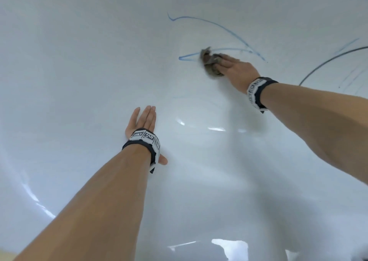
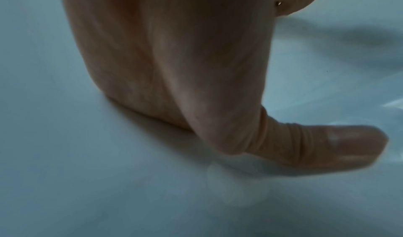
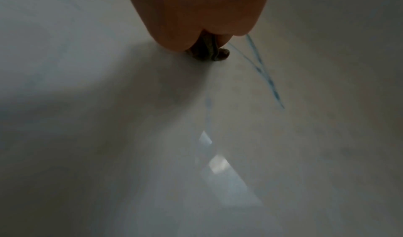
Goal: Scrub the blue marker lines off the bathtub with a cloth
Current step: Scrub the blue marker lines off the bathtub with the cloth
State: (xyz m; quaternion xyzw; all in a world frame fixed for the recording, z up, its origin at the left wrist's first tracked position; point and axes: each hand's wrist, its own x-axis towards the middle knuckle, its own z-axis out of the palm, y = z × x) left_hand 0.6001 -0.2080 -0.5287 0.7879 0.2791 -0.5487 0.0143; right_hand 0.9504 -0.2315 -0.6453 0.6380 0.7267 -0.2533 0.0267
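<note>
The white bathtub (image 1: pixel 79 81) fills the head view. Blue marker lines (image 1: pixel 219 26) arc across its far wall, and a narrow blue loop (image 1: pixel 187 56) runs left from a crumpled grey-brown cloth (image 1: pixel 209 61). My right hand (image 1: pixel 221 63) grips that cloth and presses it on the loop. In the right wrist view the cloth (image 3: pixel 209 51) pokes out beneath my right hand (image 3: pixel 196 8), with blue lines (image 3: pixel 266 75) just to its right. My left hand (image 1: pixel 143 119) lies flat on the tub, fingers straight, nearer and to the left. In the left wrist view its thumb (image 2: pixel 327 146) rests on the surface.
A dark grey curved line (image 1: pixel 328 59) and fainter dark strokes (image 1: pixel 350 75) mark the tub at the far right, with a faint blue stroke (image 1: pixel 347 44) above them. Bright reflections (image 1: pixel 229 246) show on the glossy near surface.
</note>
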